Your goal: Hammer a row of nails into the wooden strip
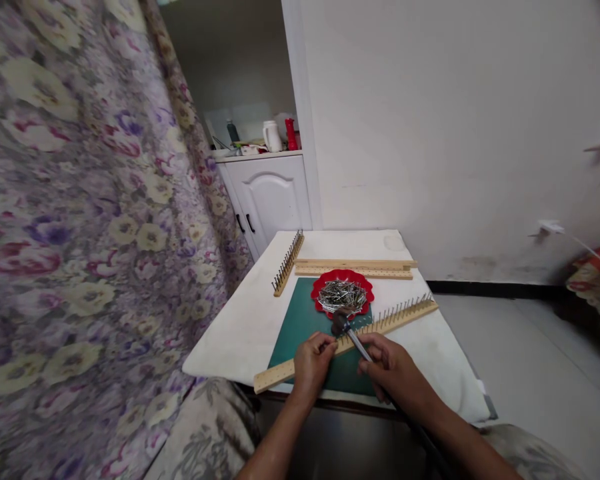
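Observation:
My left hand (310,365) rests at the wooden strip (275,377), thumb and fingertips pinched together on a nail at the near end of its row; the fingers mostly hide that nail. In my right hand (399,375) is a hammer (361,348), gripped by the handle, its dark head held over the strip close to my left fingertips. The strip lies slantwise across a green mat (294,321). Upright nails (403,309) line its right part, while its left part shows small holes. Just beyond the hammer, a red scalloped bowl (315,293) holds many loose nails (343,296).
Another strip studded with nails (287,263) lies at the table's far left. Behind the bowl are more wooden strips (355,265). A white cloth (230,340) covers the table. A floral curtain (95,267) hangs at left; a white cabinet (273,193) and wall stand behind.

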Demonstrator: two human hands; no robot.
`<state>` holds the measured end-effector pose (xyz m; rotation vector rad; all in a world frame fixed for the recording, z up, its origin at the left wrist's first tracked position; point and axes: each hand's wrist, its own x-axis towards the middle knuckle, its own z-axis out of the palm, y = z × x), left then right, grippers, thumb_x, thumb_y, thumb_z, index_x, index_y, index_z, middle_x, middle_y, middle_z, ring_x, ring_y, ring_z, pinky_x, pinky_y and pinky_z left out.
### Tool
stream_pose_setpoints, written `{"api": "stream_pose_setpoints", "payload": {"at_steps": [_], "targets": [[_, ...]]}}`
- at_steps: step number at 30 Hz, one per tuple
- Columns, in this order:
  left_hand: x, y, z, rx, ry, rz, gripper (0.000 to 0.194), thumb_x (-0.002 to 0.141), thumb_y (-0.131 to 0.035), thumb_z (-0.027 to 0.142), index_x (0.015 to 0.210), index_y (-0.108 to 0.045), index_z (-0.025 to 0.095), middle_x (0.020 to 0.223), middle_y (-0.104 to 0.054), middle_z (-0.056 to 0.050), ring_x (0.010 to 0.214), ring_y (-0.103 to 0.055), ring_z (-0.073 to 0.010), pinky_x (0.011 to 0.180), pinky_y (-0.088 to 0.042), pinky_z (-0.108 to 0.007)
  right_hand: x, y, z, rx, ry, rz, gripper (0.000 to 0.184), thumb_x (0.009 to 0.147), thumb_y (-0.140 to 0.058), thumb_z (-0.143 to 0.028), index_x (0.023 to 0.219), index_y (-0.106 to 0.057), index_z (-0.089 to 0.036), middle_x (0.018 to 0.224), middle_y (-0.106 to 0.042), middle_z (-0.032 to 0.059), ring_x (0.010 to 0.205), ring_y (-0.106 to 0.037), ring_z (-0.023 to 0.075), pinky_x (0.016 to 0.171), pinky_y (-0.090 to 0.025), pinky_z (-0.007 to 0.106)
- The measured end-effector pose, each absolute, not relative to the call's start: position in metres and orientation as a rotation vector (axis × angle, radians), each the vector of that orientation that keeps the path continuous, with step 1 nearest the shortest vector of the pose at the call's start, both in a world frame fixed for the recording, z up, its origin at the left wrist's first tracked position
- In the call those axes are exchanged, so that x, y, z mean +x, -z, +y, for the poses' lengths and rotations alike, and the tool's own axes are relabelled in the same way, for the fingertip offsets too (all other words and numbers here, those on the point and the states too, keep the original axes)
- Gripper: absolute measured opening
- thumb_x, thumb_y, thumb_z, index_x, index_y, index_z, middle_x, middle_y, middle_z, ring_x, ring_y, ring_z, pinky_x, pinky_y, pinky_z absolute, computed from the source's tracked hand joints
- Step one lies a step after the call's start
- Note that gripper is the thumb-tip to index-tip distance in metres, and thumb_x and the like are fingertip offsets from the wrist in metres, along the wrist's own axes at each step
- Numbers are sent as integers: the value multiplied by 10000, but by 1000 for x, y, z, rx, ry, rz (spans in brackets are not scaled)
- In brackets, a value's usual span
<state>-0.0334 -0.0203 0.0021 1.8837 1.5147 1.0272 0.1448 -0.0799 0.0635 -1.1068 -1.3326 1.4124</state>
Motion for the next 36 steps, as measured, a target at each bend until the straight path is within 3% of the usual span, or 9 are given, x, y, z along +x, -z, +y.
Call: {"api": "stream_pose_setpoints", "payload": {"at_steps": [6,36], "targets": [[-36,4,-19,1937,-1012,1550,177,780,-546,280,653,-612,176,648,-540,28,613,-511,-109,581,-318,-205,142,-63,-87,-1109,-1440,-1327,342,753,-519,-184,1095,-526,-198,579,-536,-98,281,-409,40,296,-307,156],[-37,1,-21,1924,-1033,1519,214,783,-535,301,641,-631,172,627,-532,21,590,-480,-114,559,-312,-206,139,-64,-89,-1149,-1399,-1419,328,755,-516,-156,1072,-573,-217,589,-560,-78,289,-418,48,297,-341,162]]}}
